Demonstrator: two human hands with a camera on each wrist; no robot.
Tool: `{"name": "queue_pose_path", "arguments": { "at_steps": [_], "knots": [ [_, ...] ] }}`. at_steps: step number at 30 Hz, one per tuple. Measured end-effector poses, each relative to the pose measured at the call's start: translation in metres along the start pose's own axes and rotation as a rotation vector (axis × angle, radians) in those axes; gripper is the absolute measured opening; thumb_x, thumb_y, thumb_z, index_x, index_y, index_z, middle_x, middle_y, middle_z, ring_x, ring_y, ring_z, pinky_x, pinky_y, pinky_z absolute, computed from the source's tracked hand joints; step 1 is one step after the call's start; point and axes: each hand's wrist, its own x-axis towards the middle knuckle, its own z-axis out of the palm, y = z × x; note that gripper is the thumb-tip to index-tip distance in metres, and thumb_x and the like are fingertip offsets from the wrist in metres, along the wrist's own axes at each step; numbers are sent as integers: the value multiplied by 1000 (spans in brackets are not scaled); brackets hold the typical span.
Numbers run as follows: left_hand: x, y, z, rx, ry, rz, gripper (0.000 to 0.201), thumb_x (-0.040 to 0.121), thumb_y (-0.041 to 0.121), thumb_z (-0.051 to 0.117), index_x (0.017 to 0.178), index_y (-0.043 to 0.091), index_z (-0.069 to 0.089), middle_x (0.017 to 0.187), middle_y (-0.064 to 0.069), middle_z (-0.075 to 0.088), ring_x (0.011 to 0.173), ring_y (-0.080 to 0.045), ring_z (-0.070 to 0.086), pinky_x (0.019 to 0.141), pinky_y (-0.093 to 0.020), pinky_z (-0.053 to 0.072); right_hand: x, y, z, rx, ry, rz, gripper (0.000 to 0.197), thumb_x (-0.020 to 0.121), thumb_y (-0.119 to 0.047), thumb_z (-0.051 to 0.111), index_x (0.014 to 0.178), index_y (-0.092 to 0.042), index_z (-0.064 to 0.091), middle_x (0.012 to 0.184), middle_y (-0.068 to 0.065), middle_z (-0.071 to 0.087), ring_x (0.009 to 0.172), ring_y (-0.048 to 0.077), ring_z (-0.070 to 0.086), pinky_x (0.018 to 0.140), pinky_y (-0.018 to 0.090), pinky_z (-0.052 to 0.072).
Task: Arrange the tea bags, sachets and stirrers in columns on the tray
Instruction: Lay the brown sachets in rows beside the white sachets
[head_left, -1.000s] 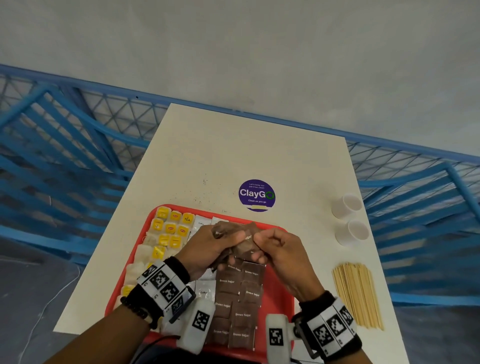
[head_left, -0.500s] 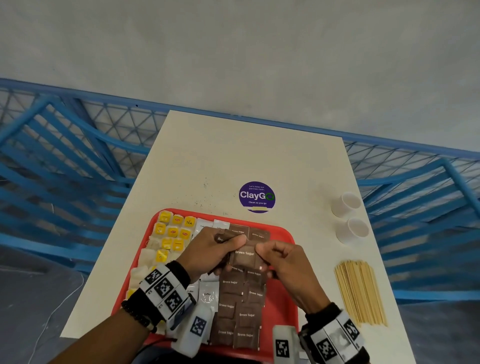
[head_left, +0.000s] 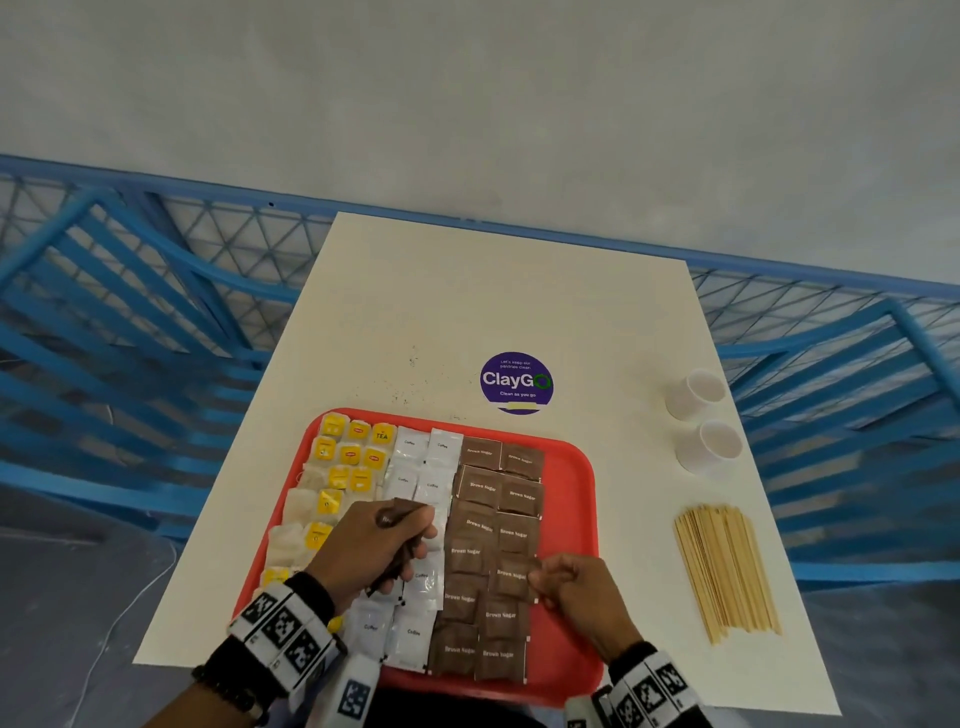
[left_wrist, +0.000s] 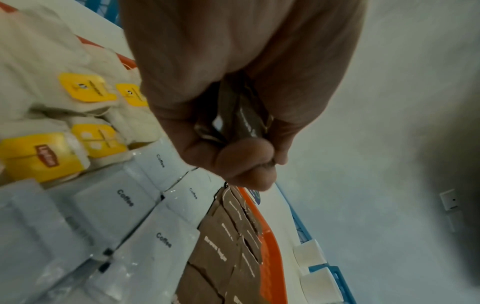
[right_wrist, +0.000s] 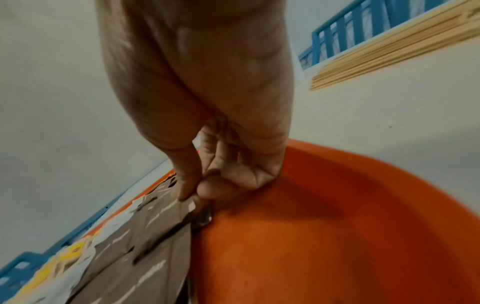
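Left hand (head_left: 376, 545) grips brown sachets (left_wrist: 241, 121) (upright, edge-on); right hand (head_left: 574, 590) pinches a tray sachet's (right_wrist: 166, 211) corner.

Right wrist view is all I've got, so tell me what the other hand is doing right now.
Observer: The left hand grips a small stack of brown sugar sachets above the coffee sachets.
Operator: Any stirrers on the tray yet?
Observer: No. The stirrers lie in a bundle on the table, right of the tray.
Operator: What is beyond them?
Observer: Two white cups on their sides.
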Motion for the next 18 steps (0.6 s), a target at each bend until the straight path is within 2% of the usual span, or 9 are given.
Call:
{"name": "queue_pose_path", "arguments": {
  "at_steps": [4,7,11,14,16,18],
  "knots": [
    [-5,-1,3,1,-37,-13,31,97,30,62,91,2,73,73,-10,68,54,-21,58,41,-24,40,3,0,5,-264,203,-59,24,79,-28,79,63,-14,69,63,-9,71,62,2,63,60,16,45],
    [-6,-1,6,-39,-84,-41,26,97,26,63,96,2,73,75,-11,67,56,-22,59,41,-23,42,2,-1,4,-320,273,-89,27,84,-32,74,67,-11,67,67,-6,70,69,4,63,60,14,42],
    [-8,3,8,-87,-170,-98,16,96,14,63,103,1,71,80,-14,69,60,-23,61,44,-25,44,-2,-9,2,-367,208,-94,26,85,-29,74,65,-14,67,66,-6,69,67,4,63,58,9,42],
    [-9,9,11,-97,-248,-118,17,95,12,63,105,-1,69,84,-15,71,60,-22,62,43,-23,44,-17,-39,-2,-407,223,-220,34,86,-33,73,59,-20,57,62,-8,61,61,-1,56,56,13,40],
    [-11,16,13,-79,-325,-122,17,95,14,65,104,1,70,86,-14,71,59,-20,61,42,-22,43,-35,-73,-1,-384,120,-387,30,87,-36,72,63,-24,60,63,-8,60,61,-2,54,59,14,41],
    [-13,23,17,-26,-414,-96,12,94,17,66,99,7,71,86,-13,71,59,-20,61,42,-22,43,-53,-108,7,-315,-85,-506,14,86,-36,74,79,-25,70,71,-11,65,63,-3,55,62,11,41]
  ]
}}
